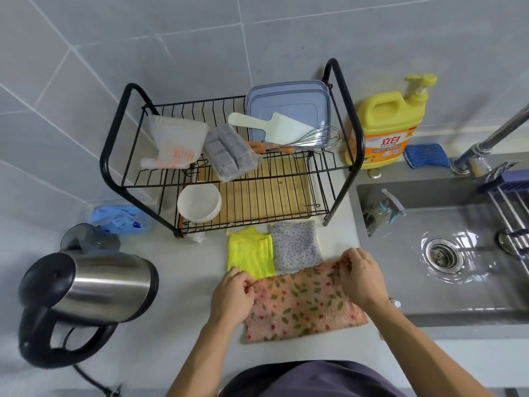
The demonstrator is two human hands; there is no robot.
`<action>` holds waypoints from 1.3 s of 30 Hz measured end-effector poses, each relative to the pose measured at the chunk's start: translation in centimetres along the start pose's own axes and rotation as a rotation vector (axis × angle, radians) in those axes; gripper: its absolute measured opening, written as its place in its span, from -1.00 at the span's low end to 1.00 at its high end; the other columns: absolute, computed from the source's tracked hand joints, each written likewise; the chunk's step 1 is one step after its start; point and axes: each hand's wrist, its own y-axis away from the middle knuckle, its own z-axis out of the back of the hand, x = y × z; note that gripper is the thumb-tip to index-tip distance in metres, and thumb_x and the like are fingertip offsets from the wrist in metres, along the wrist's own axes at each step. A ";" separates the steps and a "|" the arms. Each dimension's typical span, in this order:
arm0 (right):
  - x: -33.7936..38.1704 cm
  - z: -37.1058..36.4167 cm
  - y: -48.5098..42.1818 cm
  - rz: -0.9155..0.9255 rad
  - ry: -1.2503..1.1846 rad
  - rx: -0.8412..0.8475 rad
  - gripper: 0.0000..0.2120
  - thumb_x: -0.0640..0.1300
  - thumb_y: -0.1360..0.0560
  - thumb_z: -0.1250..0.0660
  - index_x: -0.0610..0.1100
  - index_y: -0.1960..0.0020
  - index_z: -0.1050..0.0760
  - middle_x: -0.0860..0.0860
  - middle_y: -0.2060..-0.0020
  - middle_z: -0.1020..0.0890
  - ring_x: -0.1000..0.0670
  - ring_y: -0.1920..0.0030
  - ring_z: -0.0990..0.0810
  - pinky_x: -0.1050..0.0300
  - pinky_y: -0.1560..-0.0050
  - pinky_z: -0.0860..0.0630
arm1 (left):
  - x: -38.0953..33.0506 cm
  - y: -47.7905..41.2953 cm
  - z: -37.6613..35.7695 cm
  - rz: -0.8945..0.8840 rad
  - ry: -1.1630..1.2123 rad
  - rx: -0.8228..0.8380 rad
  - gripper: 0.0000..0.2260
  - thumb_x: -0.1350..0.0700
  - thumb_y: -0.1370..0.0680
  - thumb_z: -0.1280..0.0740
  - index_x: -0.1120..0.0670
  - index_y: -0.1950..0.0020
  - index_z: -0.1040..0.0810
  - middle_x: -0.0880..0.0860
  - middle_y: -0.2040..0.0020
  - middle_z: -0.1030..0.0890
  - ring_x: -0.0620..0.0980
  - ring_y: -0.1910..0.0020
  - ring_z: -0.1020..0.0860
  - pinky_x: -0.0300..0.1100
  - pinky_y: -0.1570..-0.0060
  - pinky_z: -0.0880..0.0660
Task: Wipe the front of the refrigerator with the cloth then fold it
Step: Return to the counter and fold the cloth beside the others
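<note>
Head view: left hand (233, 290), right hand (361, 275) pinch floral cloth (303, 303) far corners; uneven pull risks crooked fold.

The wall (200, 32) is made of big grey tiles with thin white lines between them. Below it runs a pale grey counter (177, 296). A black wire rack (110, 138) stands against the wall. On the right is a grey sink (415, 282) with a shiny drain (442, 255) and a metal tap (492, 138). The light is soft.
</note>
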 end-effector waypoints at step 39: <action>-0.4 1.8 -0.1 -0.113 -0.067 -0.025 -0.94 -0.26 -0.54 -0.43 -0.13 0.03 -0.62 0.00 0.06 -0.59 -0.09 0.08 -0.57 -0.01 0.07 -0.55 | 0.1 0.5 1.1 0.143 0.261 -0.039 -0.86 0.21 -0.57 -0.40 -0.01 0.10 -0.53 -0.10 0.13 -0.63 -0.09 0.12 -0.59 -0.33 0.21 -0.41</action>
